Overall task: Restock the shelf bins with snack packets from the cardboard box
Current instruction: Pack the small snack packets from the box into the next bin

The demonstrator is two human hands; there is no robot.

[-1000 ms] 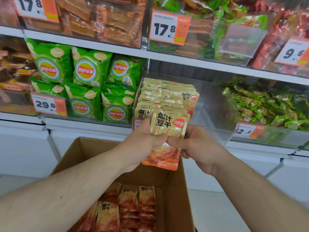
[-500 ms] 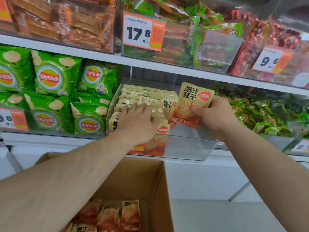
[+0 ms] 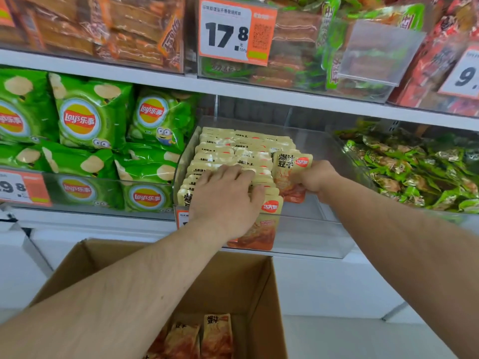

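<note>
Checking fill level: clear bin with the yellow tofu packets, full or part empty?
Part empty. Yellow packets fill the clear bin's left side only; its right side is bare. The right hand holds another packet beside that row.

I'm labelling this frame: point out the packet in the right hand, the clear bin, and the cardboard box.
packet (image 3: 290,164), head view, its printed front.
clear bin (image 3: 311,237), head view, bare front wall.
cardboard box (image 3: 261,294), head view, right inner wall.

Bright, even store lighting, soft shadows | glare on clear bin (image 3: 311,237) fronts | upper shelf packets motion-blurred | wide-angle bending toward the edges
</note>
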